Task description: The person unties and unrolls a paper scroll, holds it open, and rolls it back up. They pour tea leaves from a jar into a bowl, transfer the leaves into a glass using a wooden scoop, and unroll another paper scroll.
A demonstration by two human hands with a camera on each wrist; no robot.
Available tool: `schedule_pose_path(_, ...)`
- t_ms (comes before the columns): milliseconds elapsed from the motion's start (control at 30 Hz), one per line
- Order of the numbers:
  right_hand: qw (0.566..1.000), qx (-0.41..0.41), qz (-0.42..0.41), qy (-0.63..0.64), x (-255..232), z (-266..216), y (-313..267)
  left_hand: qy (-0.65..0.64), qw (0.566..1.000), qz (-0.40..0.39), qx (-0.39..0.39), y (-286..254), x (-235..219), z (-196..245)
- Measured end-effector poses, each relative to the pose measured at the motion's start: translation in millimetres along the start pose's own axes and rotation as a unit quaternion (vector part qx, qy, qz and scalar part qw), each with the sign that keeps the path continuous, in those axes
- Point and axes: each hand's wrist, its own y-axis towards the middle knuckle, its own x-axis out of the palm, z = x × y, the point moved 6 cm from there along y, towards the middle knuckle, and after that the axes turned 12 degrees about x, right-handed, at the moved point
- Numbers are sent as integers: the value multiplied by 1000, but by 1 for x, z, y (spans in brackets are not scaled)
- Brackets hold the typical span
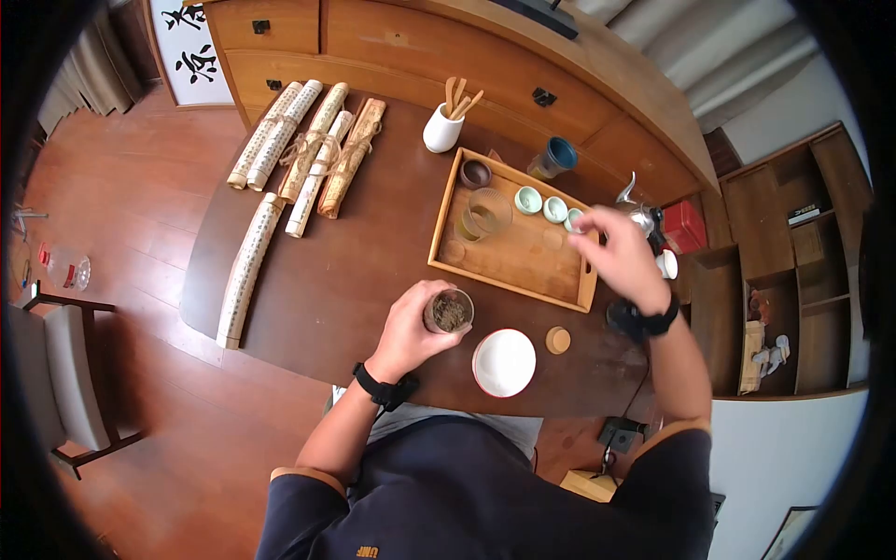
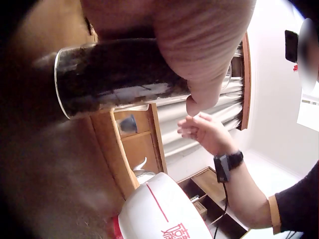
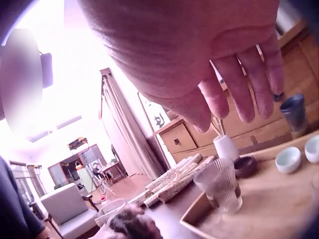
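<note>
My left hand (image 1: pixel 411 327) grips a clear glass jar (image 2: pixel 114 79) that holds dark dried leaves (image 1: pixel 449 311), probably tea. The jar is upright over the near side of the table, its mouth uncovered. My right hand (image 1: pixel 616 257) is raised over the right end of the bamboo tray (image 1: pixel 509 287), fingers loosely extended and holding nothing. In the right wrist view its fingers (image 3: pixel 239 94) hang relaxed. Right of the jar stands a white bowl (image 1: pixel 504 362) with a red rim and red characters. Beside the bowl lies a round wooden lid (image 1: pixel 558 341).
On the tray stand a ribbed glass pitcher (image 3: pixel 222 184), a dark cup (image 1: pixel 476 174) and several pale green cups (image 1: pixel 528 200). Behind are a white tool holder (image 1: pixel 441 131) and a blue-topped cup (image 1: pixel 560 154). A kettle (image 1: pixel 642 219) stands right; bamboo scrolls (image 1: pixel 250 271) lie left.
</note>
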Motion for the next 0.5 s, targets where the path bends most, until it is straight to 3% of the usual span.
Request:
schedule_pose_path(67,996,16,-55,63,2,-4,53,-12,1000,-12,-14,2,1,1)
schedule_pose_path(267,986,-57,0,-154,26,-35,194,-55,997,-32,-39,2,7,-11)
schedule_pose_path(500,979,-13,-49,-197,91,-41,271,-80,995,-47,-22,2,6,-15)
